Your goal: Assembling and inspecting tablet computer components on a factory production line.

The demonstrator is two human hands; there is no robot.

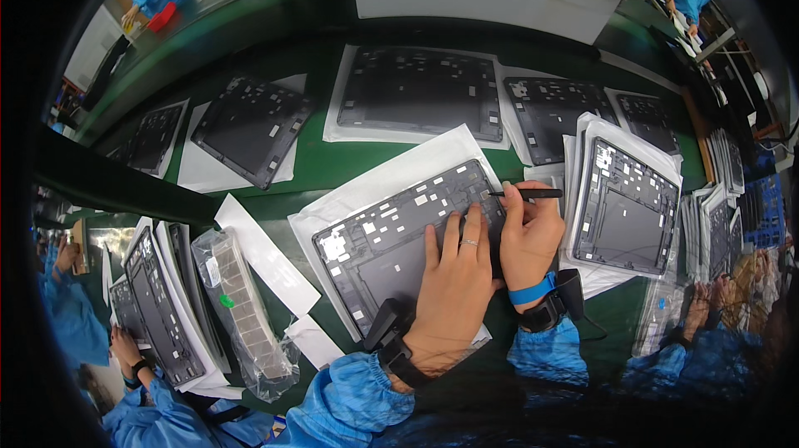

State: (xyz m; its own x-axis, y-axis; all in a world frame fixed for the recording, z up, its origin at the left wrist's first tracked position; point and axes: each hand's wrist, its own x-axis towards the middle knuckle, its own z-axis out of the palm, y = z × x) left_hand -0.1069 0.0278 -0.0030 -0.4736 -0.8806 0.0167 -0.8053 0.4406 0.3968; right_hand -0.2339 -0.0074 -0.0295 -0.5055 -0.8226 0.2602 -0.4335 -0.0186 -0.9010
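Observation:
A dark tablet back cover (384, 269) with many small white and silver patches lies tilted on white foam sheets (457, 144) in front of me. My left hand (454, 281) rests flat on it, fingers spread, a ring on one of them. In my right hand (531, 236) is a slim black pen-like tool (539, 193), held between thumb and fingers. Its thin tip points left and meets the cover near its upper right corner. Whether it has two prongs is too small to tell.
A stack of covers on foam sheets (630, 208) stands close on the right. More covers (420, 90) lie along the far side of the green bench. Left are a plastic-wrapped strip of silvery pieces (250, 306), white paper strips (268, 255) and another stack (158, 298) touched by a co-worker's hand (126, 351).

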